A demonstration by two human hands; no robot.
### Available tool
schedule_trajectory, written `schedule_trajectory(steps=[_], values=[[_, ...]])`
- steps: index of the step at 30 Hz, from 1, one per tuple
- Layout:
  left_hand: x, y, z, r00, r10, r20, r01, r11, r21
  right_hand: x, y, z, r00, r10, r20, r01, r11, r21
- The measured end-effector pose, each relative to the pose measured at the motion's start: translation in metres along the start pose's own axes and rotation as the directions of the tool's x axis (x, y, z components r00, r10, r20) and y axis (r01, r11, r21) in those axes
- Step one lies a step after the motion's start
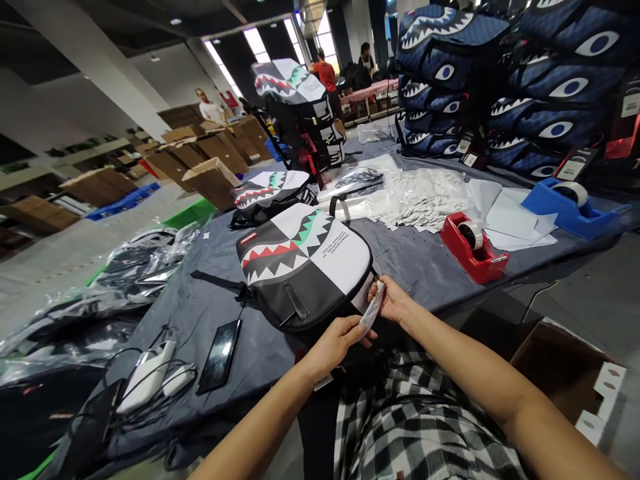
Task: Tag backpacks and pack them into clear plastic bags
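Note:
A grey, white and black backpack [270,287] with a shark-mouth print lies on the cloth-covered table in front of me, its rounded edge towards my hands. Between my hands stretches a whitish translucent strip [371,312], perhaps a piece of paper or plastic film. My left hand [345,335] pinches its lower end. The fingers of my right hand [387,300] are closed on the upper end, close to the backpack's zipper edge. What lies under my fingers is partly hidden.
A red tape dispenser [473,250] and a blue tape dispenser [575,207] stand right, beside white sheets [520,217]. Stacked blue backpacks [555,127] rise behind. A phone [219,357] and white chargers [147,377] lie left. An open carton [560,373] stands low right. Several people are farther back.

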State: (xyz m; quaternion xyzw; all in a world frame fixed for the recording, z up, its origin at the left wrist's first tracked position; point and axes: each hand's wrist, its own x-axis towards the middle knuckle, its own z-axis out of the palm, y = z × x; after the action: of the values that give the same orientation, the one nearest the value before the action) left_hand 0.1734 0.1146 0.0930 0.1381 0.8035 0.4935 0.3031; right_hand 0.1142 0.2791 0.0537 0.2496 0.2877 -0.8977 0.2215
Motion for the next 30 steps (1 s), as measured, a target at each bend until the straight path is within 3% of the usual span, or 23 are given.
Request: schedule_trajectory(steps=[2, 4, 7, 10, 12, 14, 15, 16, 18, 21, 26, 30], values=[[-0.005, -0.001, 0.001, 0.997, 0.056, -0.060, -0.051, 0.995, 0.083, 0.000, -0.001, -0.009, 0.999, 0.025, 0.024, -0.023, 0.998, -0.054], [-0.008, -0.003, 0.004, 0.989, 0.099, -0.111, -0.079, 0.983, 0.168, -0.007, -0.007, -0.026, 0.999, -0.002, 0.046, 0.013, 0.970, -0.243], [-0.010, -0.009, 0.009, 0.973, 0.176, -0.148, -0.118, 0.936, 0.333, -0.036, -0.028, -0.064, 0.964, -0.261, 0.056, 0.242, 0.766, -0.595], [-0.010, -0.014, 0.009, 0.961, 0.250, -0.118, -0.182, 0.893, 0.412, -0.084, -0.063, -0.102, 0.799, -0.593, 0.104, 0.439, 0.456, -0.774], [-0.009, -0.016, 0.007, 0.957, 0.274, -0.092, -0.212, 0.883, 0.418, -0.117, -0.092, -0.122, 0.621, -0.774, 0.121, 0.452, 0.227, -0.863], [-0.010, -0.014, 0.005, 0.957, 0.277, -0.085, -0.217, 0.881, 0.421, -0.140, -0.124, -0.139, 0.424, -0.899, 0.111, 0.309, 0.028, -0.951], [-0.010, -0.013, 0.005, 0.958, 0.274, -0.083, -0.217, 0.883, 0.417, -0.146, -0.139, -0.146, 0.364, -0.926, 0.100, 0.208, -0.024, -0.978], [-0.010, -0.012, 0.005, 0.960, 0.268, -0.084, -0.213, 0.888, 0.407, -0.149, -0.152, -0.153, 0.341, -0.937, 0.078, 0.123, -0.038, -0.992], [-0.011, -0.009, 0.006, 0.962, 0.256, -0.092, -0.204, 0.904, 0.375, -0.143, -0.173, -0.163, 0.379, -0.925, 0.004, 0.042, 0.013, -0.999], [-0.012, -0.007, 0.010, 0.964, 0.240, -0.115, -0.186, 0.918, 0.350, -0.126, -0.187, -0.168, 0.446, -0.893, -0.065, 0.062, 0.103, -0.993], [-0.012, -0.009, 0.015, 0.951, 0.263, -0.164, -0.175, 0.893, 0.414, -0.118, -0.188, -0.163, 0.416, -0.906, -0.084, 0.078, 0.127, -0.989], [-0.010, -0.017, 0.014, 0.930, 0.288, -0.227, -0.177, 0.895, 0.410, -0.141, -0.171, -0.169, 0.341, -0.939, -0.043, 0.134, 0.094, -0.987]])
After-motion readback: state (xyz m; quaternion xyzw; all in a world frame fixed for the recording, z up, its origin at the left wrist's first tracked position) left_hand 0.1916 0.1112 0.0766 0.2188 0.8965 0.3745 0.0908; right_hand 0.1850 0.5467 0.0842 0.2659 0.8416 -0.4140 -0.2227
